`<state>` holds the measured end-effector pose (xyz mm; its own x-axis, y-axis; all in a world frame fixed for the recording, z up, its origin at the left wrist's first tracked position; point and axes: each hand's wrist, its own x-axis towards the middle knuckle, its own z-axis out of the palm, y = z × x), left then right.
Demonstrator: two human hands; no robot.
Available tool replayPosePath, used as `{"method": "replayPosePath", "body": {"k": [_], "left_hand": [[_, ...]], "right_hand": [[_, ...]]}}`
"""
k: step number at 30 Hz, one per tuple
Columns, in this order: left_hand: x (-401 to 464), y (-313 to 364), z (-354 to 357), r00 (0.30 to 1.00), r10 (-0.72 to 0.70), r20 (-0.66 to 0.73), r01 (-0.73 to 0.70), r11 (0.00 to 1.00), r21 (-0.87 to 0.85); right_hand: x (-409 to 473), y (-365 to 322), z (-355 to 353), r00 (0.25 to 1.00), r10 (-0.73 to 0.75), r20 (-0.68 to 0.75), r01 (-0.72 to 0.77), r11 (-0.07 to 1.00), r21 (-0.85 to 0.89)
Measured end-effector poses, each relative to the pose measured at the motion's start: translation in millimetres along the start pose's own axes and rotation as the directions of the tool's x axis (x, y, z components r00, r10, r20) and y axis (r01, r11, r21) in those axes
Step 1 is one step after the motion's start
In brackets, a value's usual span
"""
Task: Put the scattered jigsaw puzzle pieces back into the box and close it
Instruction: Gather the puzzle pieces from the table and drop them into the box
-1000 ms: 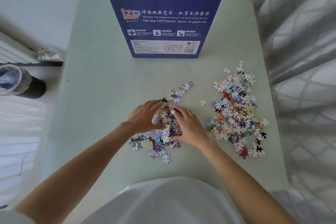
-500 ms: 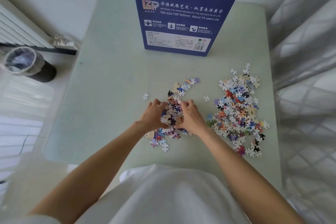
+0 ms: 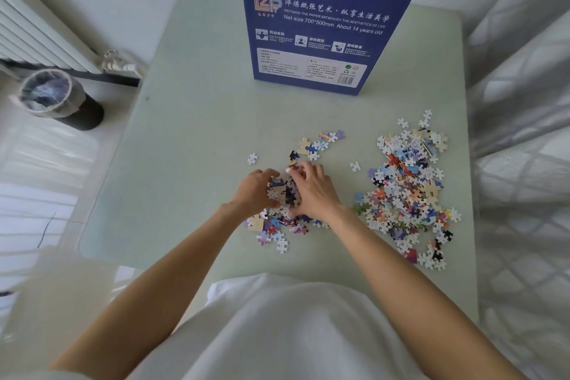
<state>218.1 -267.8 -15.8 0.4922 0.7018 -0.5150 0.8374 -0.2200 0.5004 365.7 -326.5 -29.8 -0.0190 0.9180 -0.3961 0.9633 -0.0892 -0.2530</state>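
A tall blue puzzle box (image 3: 327,18) stands upright at the far side of the pale green table (image 3: 191,139). A small heap of jigsaw pieces (image 3: 285,191) lies in the middle, cupped between my left hand (image 3: 256,191) and my right hand (image 3: 314,190), whose curled fingers squeeze it from both sides. More loose pieces (image 3: 277,231) lie just below my hands and a few (image 3: 320,142) just beyond them. A large scattered pile of pieces (image 3: 407,188) covers the right side of the table.
A single piece (image 3: 252,158) lies left of my hands, another (image 3: 355,166) to the right. A dark bin with a plastic liner (image 3: 55,99) stands on the floor at the left beside a radiator (image 3: 40,37). Curtains (image 3: 521,133) hang along the right table edge.
My hands have pressed closer together around the middle heap, bunching the pieces tighter. The camera view has shifted, showing more floor and the bin at the left.
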Motion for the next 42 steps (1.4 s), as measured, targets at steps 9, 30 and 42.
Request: {"method": "replayPosePath", "body": {"k": [9,30,42], "left_hand": [[-4,-7,-5,1.0,0.016,0.014,-0.016,1.0,0.005],[-1,-18,-3,0.997,0.042,-0.067,-0.046,0.997,-0.054],[-2,-16,-4,0.995,0.079,-0.065,-0.084,0.993,-0.08]], "right_hand": [[-2,-3,-4,1.0,0.025,0.01,-0.026,0.996,0.082],[-33,22,-6,0.994,0.017,0.11,-0.033,0.989,0.142],[-22,11,3,0.984,0.177,0.012,-0.173,0.945,0.277]]}}
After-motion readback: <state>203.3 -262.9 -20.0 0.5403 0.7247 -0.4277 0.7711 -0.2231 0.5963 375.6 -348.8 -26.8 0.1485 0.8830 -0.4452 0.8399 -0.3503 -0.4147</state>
